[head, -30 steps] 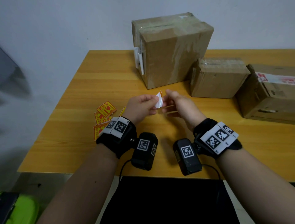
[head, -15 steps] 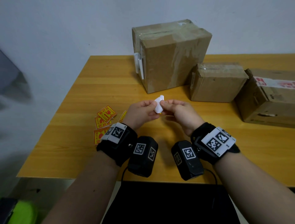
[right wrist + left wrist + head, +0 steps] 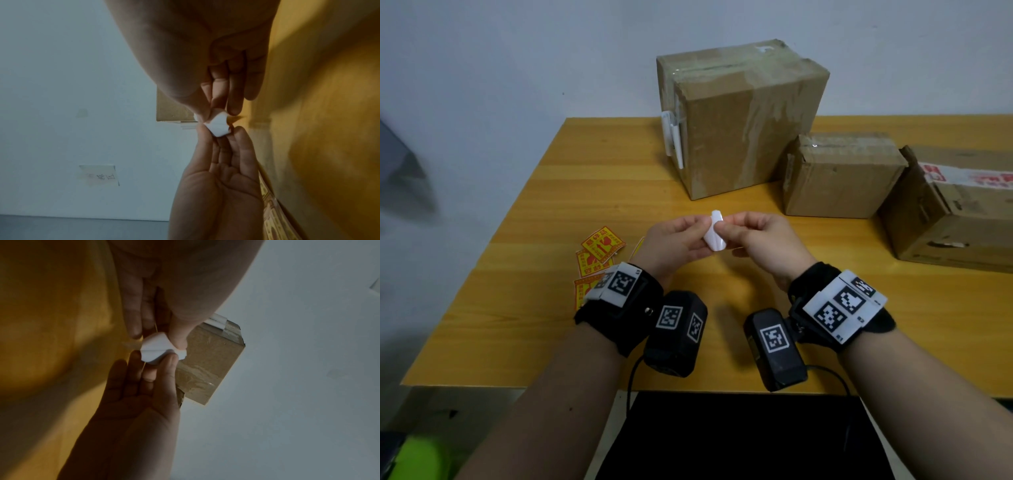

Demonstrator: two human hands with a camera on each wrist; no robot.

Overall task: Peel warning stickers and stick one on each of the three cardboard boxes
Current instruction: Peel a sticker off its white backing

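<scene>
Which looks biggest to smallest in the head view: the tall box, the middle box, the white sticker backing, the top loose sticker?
1. Tall box
2. Middle box
3. Loose sticker and white backing: look alike, not ranked.

My left hand (image 3: 676,245) and right hand (image 3: 758,245) have drawn back toward me from the tall cardboard box (image 3: 743,116), and the small white sticker backing (image 3: 715,233) pinched between them now curls over more.
</scene>
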